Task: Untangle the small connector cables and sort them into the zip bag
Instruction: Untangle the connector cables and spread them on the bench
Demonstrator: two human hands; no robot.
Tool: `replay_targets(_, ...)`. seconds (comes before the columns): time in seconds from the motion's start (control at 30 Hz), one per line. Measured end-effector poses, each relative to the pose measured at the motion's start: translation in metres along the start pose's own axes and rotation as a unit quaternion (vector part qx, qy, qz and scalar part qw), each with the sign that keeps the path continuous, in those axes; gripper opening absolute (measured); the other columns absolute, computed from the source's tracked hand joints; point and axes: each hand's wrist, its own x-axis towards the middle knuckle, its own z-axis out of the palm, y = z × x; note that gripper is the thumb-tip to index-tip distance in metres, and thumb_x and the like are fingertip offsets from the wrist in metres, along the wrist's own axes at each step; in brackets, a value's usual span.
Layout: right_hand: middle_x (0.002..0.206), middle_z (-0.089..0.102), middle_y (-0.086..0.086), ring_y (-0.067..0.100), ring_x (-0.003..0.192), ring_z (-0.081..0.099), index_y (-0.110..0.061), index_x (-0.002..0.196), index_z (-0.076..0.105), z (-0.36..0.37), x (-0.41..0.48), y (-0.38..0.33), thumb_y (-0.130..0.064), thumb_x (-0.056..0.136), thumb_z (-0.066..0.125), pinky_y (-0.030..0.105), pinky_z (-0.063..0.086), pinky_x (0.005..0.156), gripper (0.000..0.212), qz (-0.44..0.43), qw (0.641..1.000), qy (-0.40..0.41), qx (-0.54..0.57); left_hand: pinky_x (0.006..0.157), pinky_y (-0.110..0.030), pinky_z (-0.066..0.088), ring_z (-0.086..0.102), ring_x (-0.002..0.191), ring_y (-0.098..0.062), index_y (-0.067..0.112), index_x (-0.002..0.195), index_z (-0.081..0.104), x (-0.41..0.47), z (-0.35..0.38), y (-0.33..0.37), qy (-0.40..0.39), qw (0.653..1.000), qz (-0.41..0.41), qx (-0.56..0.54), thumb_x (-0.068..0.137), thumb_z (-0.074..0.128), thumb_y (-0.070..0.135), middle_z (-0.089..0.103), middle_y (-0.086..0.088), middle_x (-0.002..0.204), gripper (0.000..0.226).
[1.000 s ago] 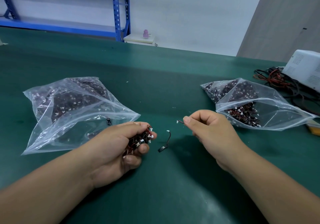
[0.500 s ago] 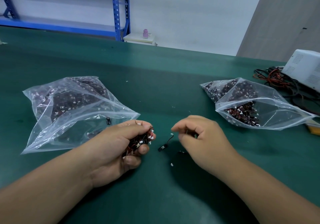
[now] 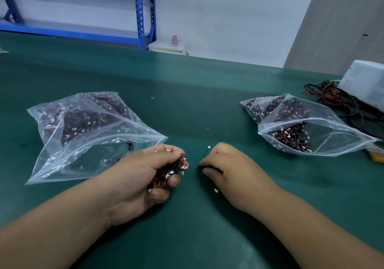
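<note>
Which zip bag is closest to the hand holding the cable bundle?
The left zip bag, beside the left hand; the right zip bag lies beyond the right hand.

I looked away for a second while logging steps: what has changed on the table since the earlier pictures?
The right hand came down and leftward to the mat and now curls its fingers on the loose cable that lay there. The left hand still grips its bundle; both zip bags lie unmoved.

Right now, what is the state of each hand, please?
Left hand: closed, holding a bundle of connector cables.
Right hand: closed, pinching a single cable, its white plug sticking out.
</note>
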Motion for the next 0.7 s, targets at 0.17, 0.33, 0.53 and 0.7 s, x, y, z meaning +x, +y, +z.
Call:
replay_targets(0.17, 0.084, 0.065, -0.011, -0.001, 0.083, 0.058, -0.027, 0.080, 0.072, -0.011, 0.004, 0.009, 0.004, 0.085, 0.063, 0.010, 0.043, 0.076, 0.032, 0.078, 0.976, 0.115, 0.166, 0.033, -0.015, 0.024, 0.048, 0.049, -0.013, 0.018, 0.085, 0.073, 0.000, 0.001, 0.001, -0.011, 1.000, 0.006, -0.003, 0.074, 0.069, 0.017, 0.064, -0.008, 0.079, 0.012)
replay_targets(0.33, 0.060, 0.061, -0.014, 0.000, 0.053, 0.049, -0.032, 0.075, 0.069, -0.028, 0.003, 0.017, 0.000, 0.071, 0.065, 0.018, 0.042, 0.054, 0.032, 0.159, 0.967, -0.050, 0.192, 0.034, -0.016, 0.024, 0.050, 0.050, -0.014, 0.017, 0.085, 0.078, -0.002, 0.000, 0.002, -0.012, 1.000, 0.007, -0.009, 0.064, 0.067, 0.009, 0.065, -0.007, 0.076, 0.025)
replay_targets(0.53, 0.075, 0.063, -0.017, -0.002, 0.059, 0.052, -0.037, 0.083, 0.067, -0.021, 0.005, 0.024, -0.021, 0.077, 0.079, 0.014, 0.040, 0.057, 0.021, 0.104, 0.986, -0.069, 0.109, 0.034, -0.015, 0.022, 0.047, 0.048, -0.013, 0.019, 0.082, 0.078, -0.002, 0.002, 0.002, -0.001, 1.000, 0.002, 0.003, 0.086, 0.059, 0.003, 0.060, -0.006, 0.073, 0.025)
replay_targets(0.7, 0.084, 0.061, -0.011, 0.000, 0.067, 0.050, -0.036, 0.091, 0.064, -0.006, 0.006, 0.027, -0.013, 0.085, 0.073, 0.010, 0.038, 0.064, 0.026, 0.107, 0.985, 0.071, 0.115, 0.035, -0.014, 0.022, 0.045, 0.047, -0.012, 0.019, 0.085, 0.076, -0.003, 0.002, 0.001, -0.019, 1.000, 0.008, 0.019, 0.091, 0.057, 0.005, 0.058, -0.005, 0.070, 0.024)
